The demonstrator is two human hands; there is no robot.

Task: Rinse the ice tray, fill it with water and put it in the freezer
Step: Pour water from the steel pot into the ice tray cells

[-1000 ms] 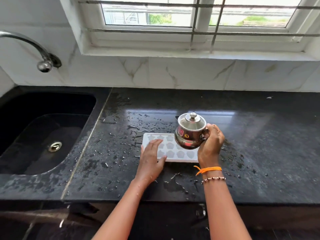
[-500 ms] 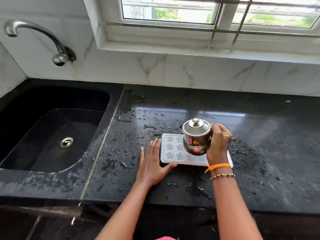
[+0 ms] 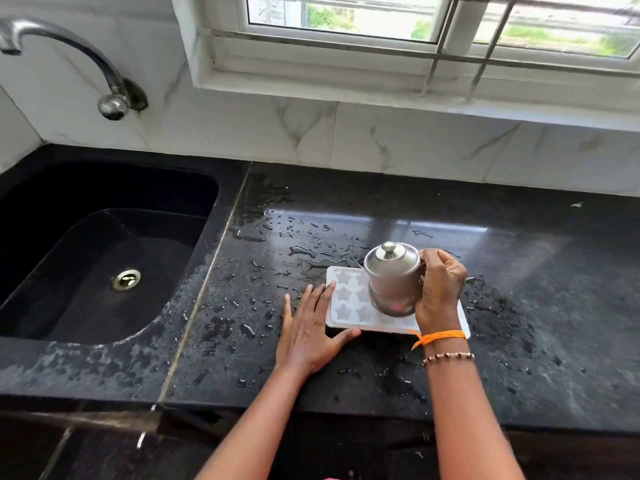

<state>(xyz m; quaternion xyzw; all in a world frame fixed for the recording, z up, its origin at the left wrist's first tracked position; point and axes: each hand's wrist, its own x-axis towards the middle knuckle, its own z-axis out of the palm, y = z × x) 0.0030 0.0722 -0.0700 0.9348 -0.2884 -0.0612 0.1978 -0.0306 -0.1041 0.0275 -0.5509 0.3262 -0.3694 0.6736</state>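
Note:
A white ice tray (image 3: 348, 306) with star-shaped moulds lies flat on the wet black counter (image 3: 519, 306). My left hand (image 3: 310, 332) lies flat on the counter, fingers straight, against the tray's left edge, the thumb along its front edge. My right hand (image 3: 440, 291) grips the handle of a small steel jug (image 3: 393, 278) with a knobbed lid, held over the tray's middle and tilted to the left. The jug and my right hand hide the tray's right part. I cannot tell whether water is coming out.
A black sink (image 3: 104, 258) with a metal drain is set in the counter at the left. A steel tap (image 3: 69, 60) curves out of the marble wall above it. A barred window (image 3: 415, 29) runs along the back. Water drops lie around the tray.
My left hand has slid off the tray's moulds to its left edge. The jug stays over the tray in my right hand. The view has shifted left.

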